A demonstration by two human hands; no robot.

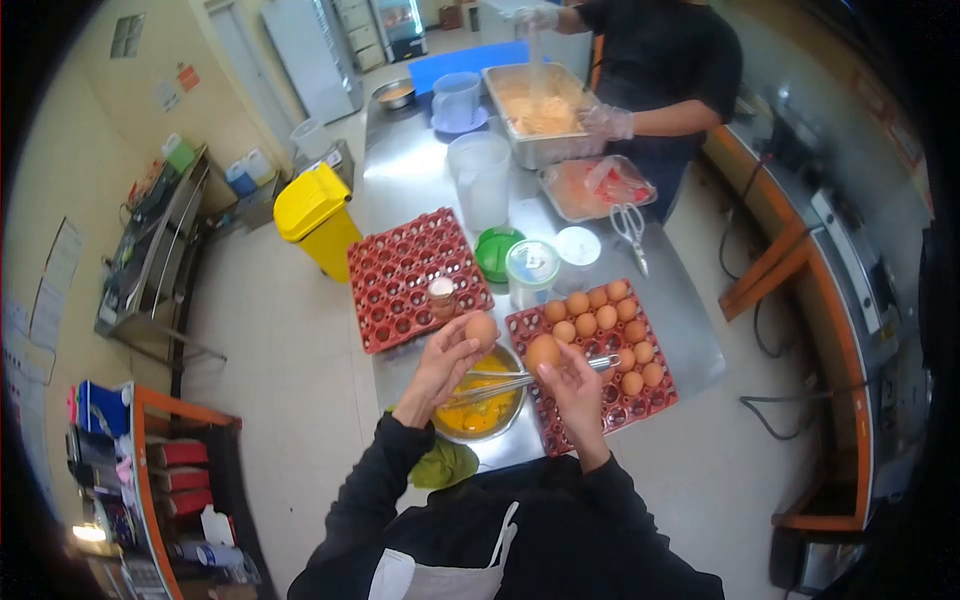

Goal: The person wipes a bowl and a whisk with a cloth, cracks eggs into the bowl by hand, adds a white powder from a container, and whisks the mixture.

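Observation:
My left hand (445, 362) is closed around a brown egg (481, 329), held above a metal bowl (462, 437). In the bowl are cracked eggs with yellow yolks (487, 411), and a wire whisk (512, 381) leans across its rim. Between the fingers of my right hand (577, 392) is another brown egg (543, 351), above the left side of a red egg tray (655, 400). Several whole eggs fill part of that tray. Shells (441, 290) stand on a second red tray (385, 285) to the left, whose other cups look bare.
Behind the trays stand a lidded tub (532, 264), a white-lidded container (578, 246), a green bowl (493, 250) and a clear pitcher (482, 185). Scissors (631, 236) lie at the right. Across the table, a gloved person (660, 80) works over a deep metal pan (530, 145).

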